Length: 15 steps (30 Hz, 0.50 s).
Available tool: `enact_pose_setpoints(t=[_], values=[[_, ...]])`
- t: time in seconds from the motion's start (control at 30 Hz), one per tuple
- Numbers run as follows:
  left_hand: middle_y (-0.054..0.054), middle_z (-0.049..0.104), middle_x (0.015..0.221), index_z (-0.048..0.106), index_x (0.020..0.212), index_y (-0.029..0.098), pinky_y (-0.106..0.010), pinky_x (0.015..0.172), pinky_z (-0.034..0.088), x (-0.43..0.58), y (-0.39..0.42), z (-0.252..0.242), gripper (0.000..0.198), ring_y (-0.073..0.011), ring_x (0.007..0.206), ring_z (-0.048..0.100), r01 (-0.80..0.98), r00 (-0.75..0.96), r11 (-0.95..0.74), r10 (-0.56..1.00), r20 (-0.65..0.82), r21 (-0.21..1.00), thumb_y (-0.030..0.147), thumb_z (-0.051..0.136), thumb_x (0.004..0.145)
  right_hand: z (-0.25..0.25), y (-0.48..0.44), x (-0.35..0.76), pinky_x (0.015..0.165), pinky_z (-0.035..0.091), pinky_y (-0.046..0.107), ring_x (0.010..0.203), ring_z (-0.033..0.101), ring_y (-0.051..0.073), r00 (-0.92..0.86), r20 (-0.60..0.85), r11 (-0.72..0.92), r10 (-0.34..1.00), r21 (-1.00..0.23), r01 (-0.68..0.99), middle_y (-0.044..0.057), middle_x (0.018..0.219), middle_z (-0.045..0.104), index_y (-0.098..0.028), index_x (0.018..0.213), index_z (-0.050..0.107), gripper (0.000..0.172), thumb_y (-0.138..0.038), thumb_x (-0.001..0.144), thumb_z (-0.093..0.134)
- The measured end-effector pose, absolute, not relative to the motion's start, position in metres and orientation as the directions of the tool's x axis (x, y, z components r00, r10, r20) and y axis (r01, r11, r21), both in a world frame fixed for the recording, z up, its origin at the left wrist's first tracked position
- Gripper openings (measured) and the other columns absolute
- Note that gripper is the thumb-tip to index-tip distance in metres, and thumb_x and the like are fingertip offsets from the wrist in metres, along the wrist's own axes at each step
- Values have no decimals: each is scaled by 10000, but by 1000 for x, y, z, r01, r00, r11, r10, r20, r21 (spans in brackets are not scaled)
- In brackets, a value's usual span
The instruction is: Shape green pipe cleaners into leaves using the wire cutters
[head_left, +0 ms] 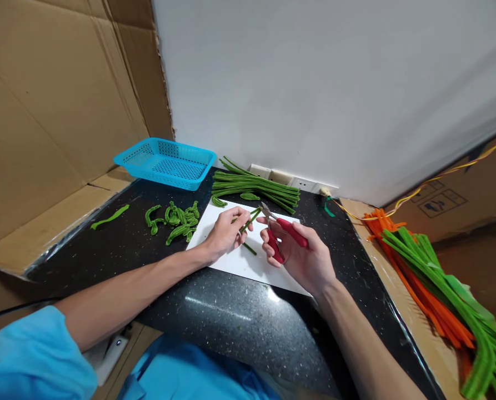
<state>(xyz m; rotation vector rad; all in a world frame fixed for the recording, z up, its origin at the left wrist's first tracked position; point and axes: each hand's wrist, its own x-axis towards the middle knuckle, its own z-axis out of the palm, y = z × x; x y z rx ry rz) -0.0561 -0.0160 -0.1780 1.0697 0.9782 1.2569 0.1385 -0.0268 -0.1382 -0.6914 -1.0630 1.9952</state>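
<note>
Over a white sheet (226,265), my left hand (230,230) pinches a green pipe cleaner (251,218), part of it hidden by the fingers. My right hand (304,253) is wrapped round red-handled pliers (290,229). Their metal jaws are at the upper end of the pipe cleaner; whether they touch it I cannot tell. Another short green length (249,249) shows below the left hand. Bent and coiled green pieces (180,218) lie in a pile left of the sheet. Behind the hands rests a bundle of straight green pipe cleaners (254,186).
A blue perforated basket (168,180) stands at the back left. One flat green strip (110,218) lies on the black tabletop. Orange pipe cleaners (422,297) and brighter green ones (447,294) lie on cardboard at right. Wall sockets (304,184) and a yellow cable (439,176) run along the back.
</note>
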Motion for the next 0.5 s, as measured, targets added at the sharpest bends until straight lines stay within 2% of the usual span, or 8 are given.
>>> enact_pose_setpoints(t=[0.13,0.23,0.37,0.5], values=[[-9,671,786,562,882,171,-132,321,285,-56,-16,-177,241,-34,422,485,-198,70,17,998,-3,980,355,586,1037,-143,-26,136,585,424,259,706,466,143,-408,-64,-244,911,-880,-406,0,862,542,-225,1153,750,419,-345,758,821],[-22,696,767,566,872,174,-149,307,294,-55,-17,-179,277,-50,412,493,-137,108,-47,992,62,989,401,587,1029,-146,-23,137,597,447,257,713,476,139,-339,-78,-228,938,-873,-430,-4,847,536,-213,1025,767,313,-309,732,820],[-15,702,765,577,885,175,-152,347,337,-54,-20,-183,325,-48,431,509,-90,156,-138,976,150,986,472,633,1004,-146,-21,139,631,479,294,781,572,185,-388,-104,-279,916,-859,-430,65,928,656,-179,975,760,268,-339,760,756],[18,659,708,605,930,173,-147,389,371,-54,-20,-185,344,-45,435,514,-35,131,-172,976,175,984,508,657,988,-145,-23,137,635,483,322,733,593,194,-467,-85,-321,880,-832,-453,88,936,720,-188,1016,724,276,-351,793,722]])
